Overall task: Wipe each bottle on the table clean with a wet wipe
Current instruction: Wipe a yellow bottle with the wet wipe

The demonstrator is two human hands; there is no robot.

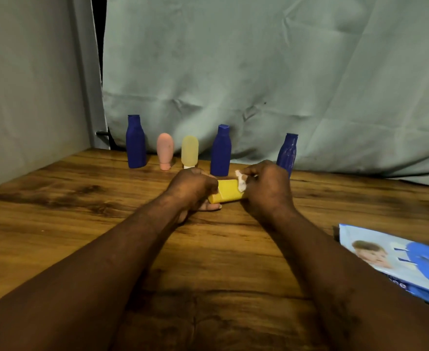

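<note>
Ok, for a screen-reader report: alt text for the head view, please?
A person's left hand holds a yellow bottle sideways over a wooden table while the right hand presses a white wipe against it. Three blue bottles, a pink bottle and a pale yellow bottle stand behind; a wipes pack lies at right.

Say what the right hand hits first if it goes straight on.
Probably the middle blue bottle, up-left along the line of the right hand; depth is unclear, so it might miss.

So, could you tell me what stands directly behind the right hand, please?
A blue bottle stands behind the right hand, near the grey cloth backdrop. Its cap and upper body show; its base is covered by the hand.
</note>
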